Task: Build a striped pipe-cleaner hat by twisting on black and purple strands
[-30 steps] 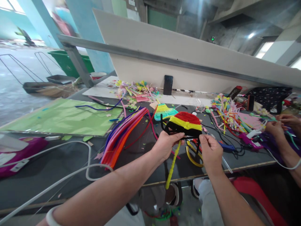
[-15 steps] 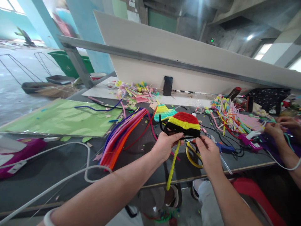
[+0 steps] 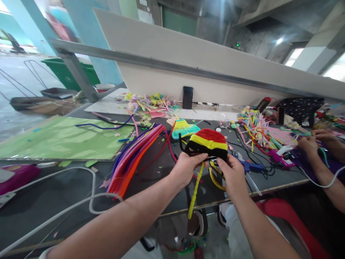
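Between my hands is a dome-shaped pipe-cleaner piece with red, yellow and black bands. My left hand pinches its lower left edge, thumb on top. The fingers of my right hand are closed at the black lower right edge. A twisted yellow pipe-cleaner stem hangs below; where it joins is hidden by my left hand. Black pipe-cleaner ends stick out at the left. Just behind lies a similar piece in yellow and turquoise.
A bundle of purple, pink and orange pipe cleaners lies left of my hands. Nearby are a green sheet, a white cable, a blue glue gun and an upright phone. Another person's hands work at the right.
My right hand has slid a little left along the black lower edge, nearer my left hand. My left hand keeps its pinch. The view has shifted slightly.
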The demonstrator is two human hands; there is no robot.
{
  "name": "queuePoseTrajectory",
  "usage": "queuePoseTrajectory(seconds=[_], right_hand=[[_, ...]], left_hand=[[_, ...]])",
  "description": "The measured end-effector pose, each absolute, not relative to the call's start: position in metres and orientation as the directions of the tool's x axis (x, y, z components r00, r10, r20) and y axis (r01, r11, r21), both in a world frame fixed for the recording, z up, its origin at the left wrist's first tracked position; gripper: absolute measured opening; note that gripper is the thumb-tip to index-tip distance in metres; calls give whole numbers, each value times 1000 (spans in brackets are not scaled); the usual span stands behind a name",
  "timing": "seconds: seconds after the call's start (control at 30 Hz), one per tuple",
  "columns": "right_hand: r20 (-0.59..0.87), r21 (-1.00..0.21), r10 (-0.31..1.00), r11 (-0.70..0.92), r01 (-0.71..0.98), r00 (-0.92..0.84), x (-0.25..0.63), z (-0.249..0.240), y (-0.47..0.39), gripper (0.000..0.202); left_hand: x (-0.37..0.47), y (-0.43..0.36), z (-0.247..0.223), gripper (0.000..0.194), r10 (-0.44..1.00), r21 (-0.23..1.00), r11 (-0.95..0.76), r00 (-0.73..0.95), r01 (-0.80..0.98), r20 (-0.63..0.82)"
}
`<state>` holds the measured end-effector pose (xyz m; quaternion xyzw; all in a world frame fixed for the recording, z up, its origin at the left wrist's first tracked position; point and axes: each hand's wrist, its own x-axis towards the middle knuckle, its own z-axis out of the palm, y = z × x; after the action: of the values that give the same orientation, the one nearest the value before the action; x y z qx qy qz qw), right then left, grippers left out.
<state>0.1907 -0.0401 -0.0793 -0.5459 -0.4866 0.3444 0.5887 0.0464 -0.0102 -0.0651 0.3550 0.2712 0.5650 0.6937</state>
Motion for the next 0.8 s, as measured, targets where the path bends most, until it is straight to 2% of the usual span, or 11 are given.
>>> queuePoseTrajectory(seconds=[0.1, 0.2, 0.3, 0.37, 0.43, 0.6, 0.7, 0.8], right_hand=[[230, -949, 920, 140, 283, 316, 189, -74, -40, 25], [355, -854, 857, 136, 501, 372, 187, -68, -40, 16], [427, -815, 801, 140, 562, 419, 184, -68, -39, 16], [383, -870, 828, 173, 462, 410, 183, -70, -38, 17], [313, -931, 887, 216, 293, 339, 185, -72, -37, 16], [200, -974, 980, 199, -113, -4, 201, -68, -35, 24], [181, -965, 960, 131, -228, -213, 216, -63, -32, 31], [159, -962, 943, 81, -262, -294, 229, -64, -28, 38]], left_hand=[[47, -10, -65, 33, 979, 806, 107, 202, -582, 16], [47, -10, -65, 26, 985, 830, 67, 167, -554, 32], [47, -11, -65, 20, 988, 851, 52, 154, -523, 34], [47, -11, -64, 16, 986, 853, 57, 161, -519, 32], [46, -12, -64, 14, 985, 843, 65, 169, -535, 31], [42, -8, -65, 16, 983, 812, 95, 182, -576, 14], [39, -6, -66, 19, 969, 801, 167, 246, -575, -25], [37, -4, -67, 20, 955, 789, 212, 293, -577, -42]])
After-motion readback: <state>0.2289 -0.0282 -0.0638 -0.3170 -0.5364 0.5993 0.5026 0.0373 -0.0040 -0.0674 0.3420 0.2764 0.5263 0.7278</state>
